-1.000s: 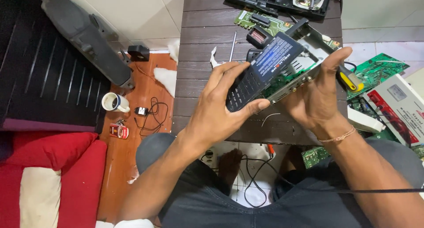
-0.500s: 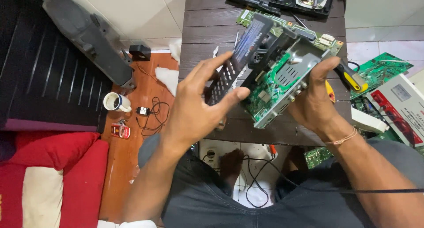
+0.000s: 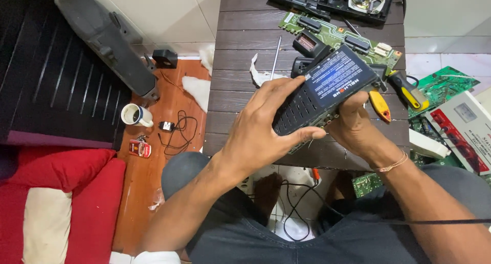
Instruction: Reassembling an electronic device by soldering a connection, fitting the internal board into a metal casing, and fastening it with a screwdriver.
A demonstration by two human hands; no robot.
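Fingers (image 3: 266, 95) gripping black box (image 3: 322, 92) — slotted, boxy

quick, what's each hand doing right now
Left hand: closed on the black vented box.
Right hand: gripping the same box from beneath.

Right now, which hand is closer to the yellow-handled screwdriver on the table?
Right. The right hand holds the black box from below, almost touching the yellow-handled screwdriver. The left hand grips the box's other side, farther away.
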